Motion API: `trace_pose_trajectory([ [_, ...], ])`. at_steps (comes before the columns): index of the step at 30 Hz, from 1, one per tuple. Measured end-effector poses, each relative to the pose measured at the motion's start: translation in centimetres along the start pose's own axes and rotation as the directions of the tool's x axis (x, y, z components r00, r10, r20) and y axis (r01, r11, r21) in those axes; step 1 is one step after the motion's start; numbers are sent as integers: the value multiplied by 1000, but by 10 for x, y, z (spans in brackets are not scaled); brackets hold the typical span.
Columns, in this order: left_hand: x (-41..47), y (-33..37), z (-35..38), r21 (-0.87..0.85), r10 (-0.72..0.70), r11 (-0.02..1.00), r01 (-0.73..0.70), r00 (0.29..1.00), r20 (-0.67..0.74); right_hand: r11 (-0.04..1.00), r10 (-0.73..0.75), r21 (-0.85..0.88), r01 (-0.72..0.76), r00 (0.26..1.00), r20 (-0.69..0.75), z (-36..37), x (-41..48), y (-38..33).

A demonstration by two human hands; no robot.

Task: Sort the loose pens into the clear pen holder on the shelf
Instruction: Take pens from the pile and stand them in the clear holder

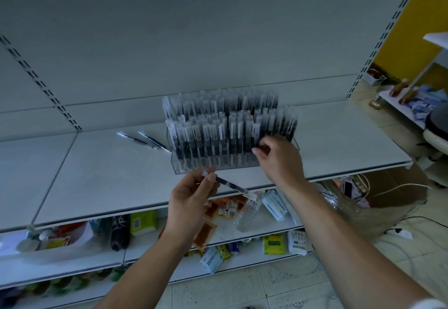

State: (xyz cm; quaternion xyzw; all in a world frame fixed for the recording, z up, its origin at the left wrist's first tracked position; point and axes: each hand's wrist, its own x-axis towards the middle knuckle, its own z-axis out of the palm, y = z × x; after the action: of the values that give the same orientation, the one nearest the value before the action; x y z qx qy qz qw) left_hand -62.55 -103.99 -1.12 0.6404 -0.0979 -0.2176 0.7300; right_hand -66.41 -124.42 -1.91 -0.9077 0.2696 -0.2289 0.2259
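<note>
Left hand (191, 197) pinches one pen (232, 185) at six o'clock of the clear pen holder (194, 166) on the shelf (109, 175). Right hand (278, 160) clutches a pen bundle (278, 123) at its three o'clock end. Two loose pens (145, 140) lie at nine o'clock.

One clear pen holder (194, 166) is counted on the shelf (109, 182). The pens stood in it are too many and too blurred to be numbered. Two loose pens (137, 140) (154, 140) are seen just left of it. One pen (232, 185) is pinched by the left hand (191, 197). A bunch of pens (278, 124), gripped by the right hand (278, 160), cannot be counted. Two packs marked ZERO (276, 203) (210, 259) are seen on the lower shelves.
</note>
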Motion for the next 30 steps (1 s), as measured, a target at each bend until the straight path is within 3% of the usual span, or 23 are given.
trace_pose_trajectory([
  [5, -3, 5, -3, -165, -71, 984, 67, 997, -19, 995, 38, 91, -41, 999, 38, -8, -7, 1],
  [8, -2, 7, -1, -322, -146, 937, 134, 989, -12, 939, 173, 323, -119, 975, -142, -14, -42, 2],
  [10, -1, 5, 5, -434, -202, 881, 189, 979, 18, 771, 372, 561, -301, 928, -14, -13, -70, -2],
  [12, -1, 0, 16, -483, -224, 847, 223, 973, 57, 557, 404, 701, -445, 883, 239, -10, -86, -8],
  [13, -2, -4, 23, -469, -226, 852, 233, 971, 73, 486, 387, 743, -461, 876, 290, -9, -88, -11],
  [16, -6, -13, 44, -398, -234, 880, 261, 965, 116, 272, 414, 868, -415, 865, 284, -15, -84, -22],
  [18, -7, -14, 52, -383, -242, 882, 274, 961, 131, 221, 426, 898, -382, 865, 263, -23, -81, -23],
  [19, -8, -14, 53, -288, -215, 927, 240, 970, 118, 225, 426, 898, -377, 867, 257, -27, -80, -22],
  [20, -7, -15, 53, -59, -134, 988, 141, 986, 101, 241, 428, 897, -369, 871, 243, -33, -78, -19],
  [21, -5, -16, 49, 273, 2, 962, -34, 993, 115, 279, 432, 893, -352, 877, 211, -40, -73, -15],
  [22, -2, -18, 44, 563, 152, 796, -223, 973, 171, 359, 433, 874, -327, 888, 154, -48, -66, -11],
  [23, 2, -18, 39, 716, 281, 591, -372, 927, 249, 487, 418, 822, -296, 905, 78, -55, -57, -6],
  [24, 7, -18, 34, 776, 338, 439, -452, 884, 324, 629, 377, 733, -260, 926, 4, -62, -48, -1],
  [26, 17, -19, 27, 830, 311, 246, -501, 851, 422, 829, 260, 529, -180, 962, -81, -70, -28, 6],
  [28, 23, -22, 23, 855, 248, 111, -507, 847, 471, 925, 149, 366, -101, 983, -105, -67, -15, 10],
  [30, 26, -24, 22, 850, 250, 56, -524, 831, 496, 972, 45, 236, -20, 994, -103, -59, -8, 10],
])
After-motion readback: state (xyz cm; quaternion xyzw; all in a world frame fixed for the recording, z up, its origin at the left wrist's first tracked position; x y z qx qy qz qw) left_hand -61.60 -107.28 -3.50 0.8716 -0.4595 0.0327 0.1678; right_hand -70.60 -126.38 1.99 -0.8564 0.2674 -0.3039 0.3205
